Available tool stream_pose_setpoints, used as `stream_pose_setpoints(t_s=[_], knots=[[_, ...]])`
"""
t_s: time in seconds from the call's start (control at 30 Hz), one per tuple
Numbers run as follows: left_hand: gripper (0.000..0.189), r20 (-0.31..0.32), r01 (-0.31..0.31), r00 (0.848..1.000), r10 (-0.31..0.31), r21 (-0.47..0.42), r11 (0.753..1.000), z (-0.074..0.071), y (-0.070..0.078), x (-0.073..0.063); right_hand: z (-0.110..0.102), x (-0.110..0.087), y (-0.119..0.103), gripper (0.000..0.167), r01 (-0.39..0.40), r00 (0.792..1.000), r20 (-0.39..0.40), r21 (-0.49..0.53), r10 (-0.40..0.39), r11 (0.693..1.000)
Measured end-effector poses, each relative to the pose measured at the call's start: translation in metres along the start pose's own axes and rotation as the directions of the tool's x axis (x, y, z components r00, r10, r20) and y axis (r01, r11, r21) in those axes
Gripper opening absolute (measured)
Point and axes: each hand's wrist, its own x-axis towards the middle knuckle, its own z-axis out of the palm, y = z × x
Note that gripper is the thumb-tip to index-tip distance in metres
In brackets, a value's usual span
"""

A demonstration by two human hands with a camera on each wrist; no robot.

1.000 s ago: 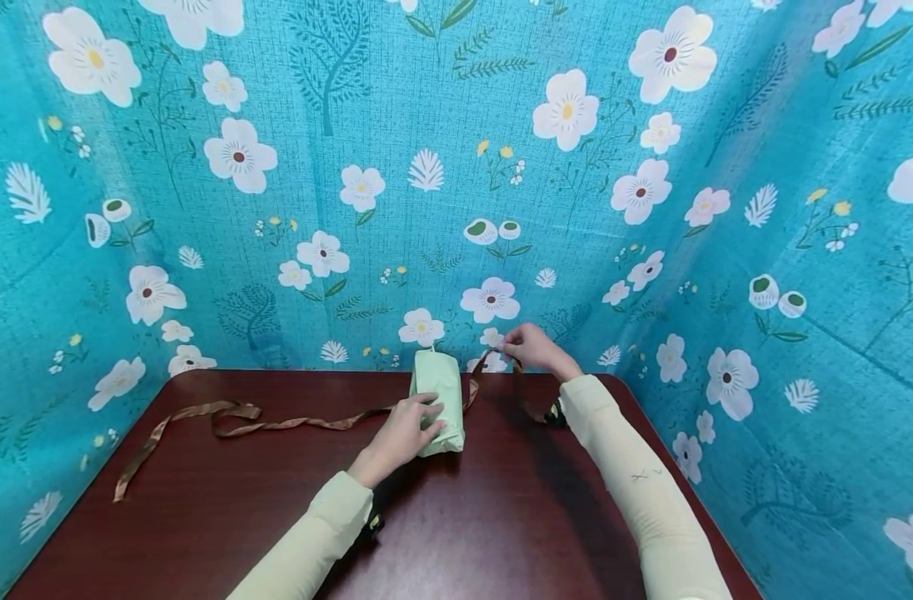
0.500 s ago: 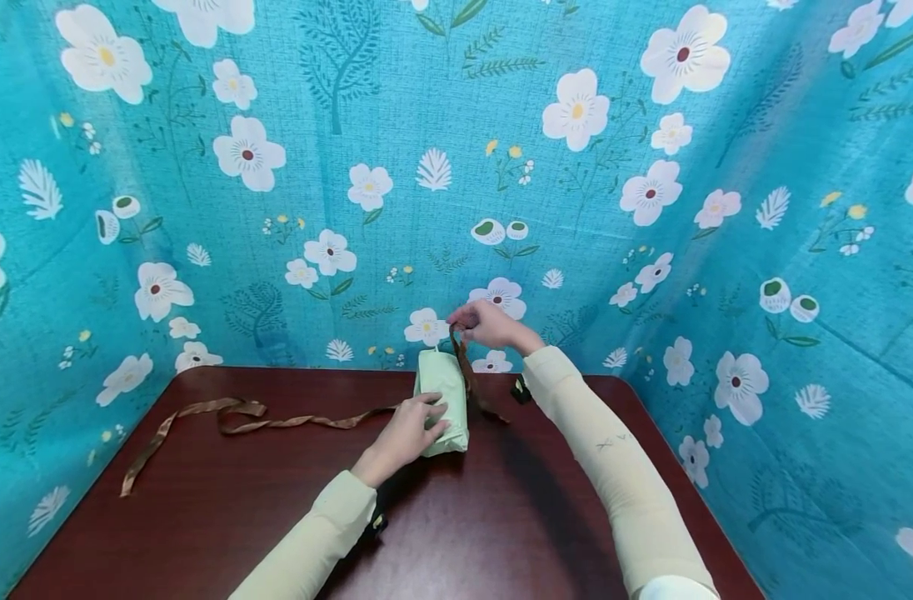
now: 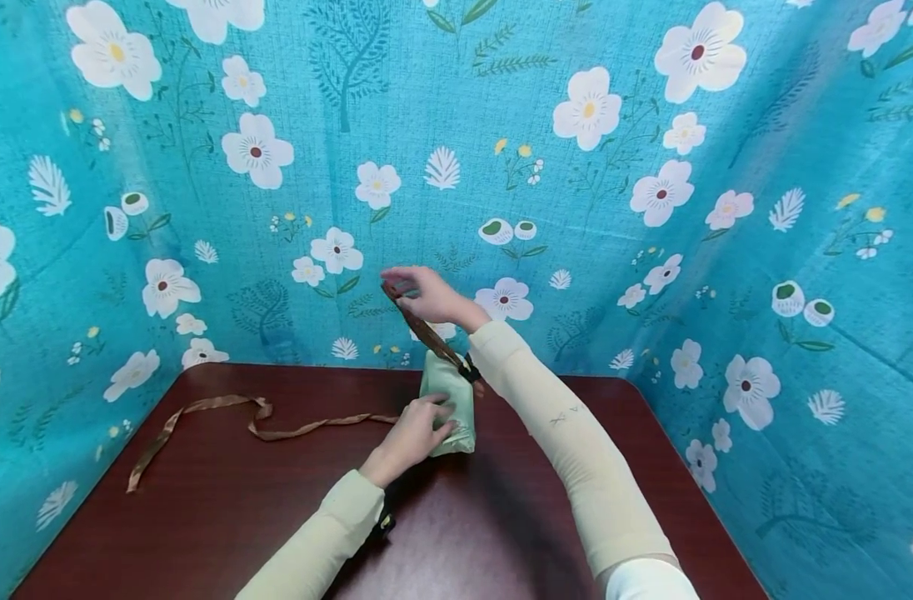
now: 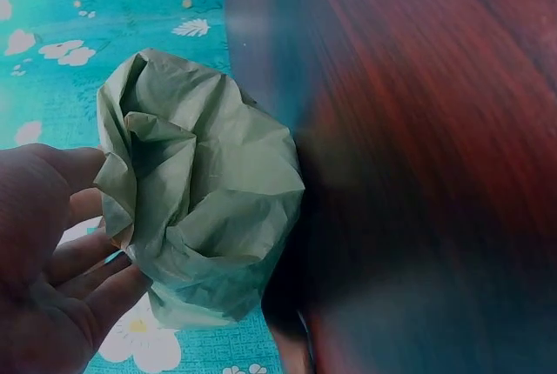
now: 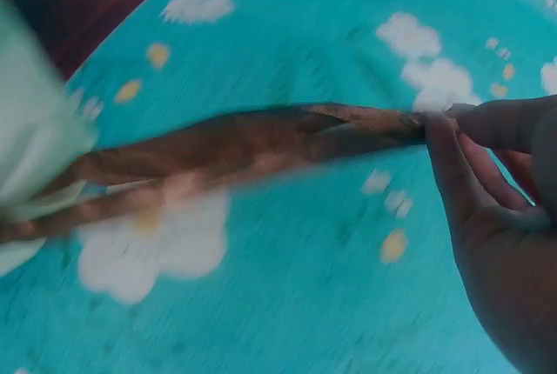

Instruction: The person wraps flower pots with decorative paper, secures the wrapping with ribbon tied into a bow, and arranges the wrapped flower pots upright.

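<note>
Package on table, toward its 12 o'clock edge, long side running 12 to 6. Ribbon at it: one length lies from its 9 o'clock side, free end well apart at 8; other length lifted toward 11. Whether it passes underneath: hidden, but seems likely. Left hand rests on package from 7 o'clock, fingers spread, touching, not clenched. Right hand well above the table, thumb and fingers pinching ribbon. Hands apart. Step looks like bringing ribbon over package while left steadies it; next move probably calls for laying it across without twist, left holding firm. Package: pale green paper, boxy, matte, end at 6 o'clock crumpled and loosely folded. Ribbon: brown, narrow, satiny, some twists. Table: dark red-brown, wood grain, slight gloss. Sleeves pale, knit-looking; black wrist gear. Cloth behind from 9 through 3 o'clock: teal, woven, white flowers, soft creases
</note>
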Motion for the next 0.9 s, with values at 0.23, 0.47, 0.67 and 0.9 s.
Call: stream_pose_setpoints(t_s=[0.23, 0.47, 0.67, 0.9], knots=[[0.031, -0.013, -0.005, 1.0, 0.005, 0.005, 1.0, -0.001, 0.001, 0.003, 0.009, 0.003, -0.008, 0.058, -0.015, 0.981, 0.192, 0.128, -0.01, 0.992], [0.034, -0.002, 0.004, 1.0, -0.004, -0.025, 1.0, -0.001, -0.003, 0.0, 0.011, -0.017, 0.017, 0.039, -0.123, 0.968, 0.22, 0.002, 0.119, 0.992], [0.033, -0.009, 0.011, 1.0, -0.012, -0.027, 1.0, -0.003, -0.004, -0.003, 0.029, -0.036, 0.038, 0.026, -0.202, 0.928, 0.289, -0.143, 0.236, 0.969], [0.027, -0.025, -0.006, 1.0, 0.005, -0.027, 1.0, 0.0, -0.002, -0.003, 0.058, -0.043, 0.04, 0.023, -0.218, 0.887, 0.378, -0.167, 0.267, 0.961]])
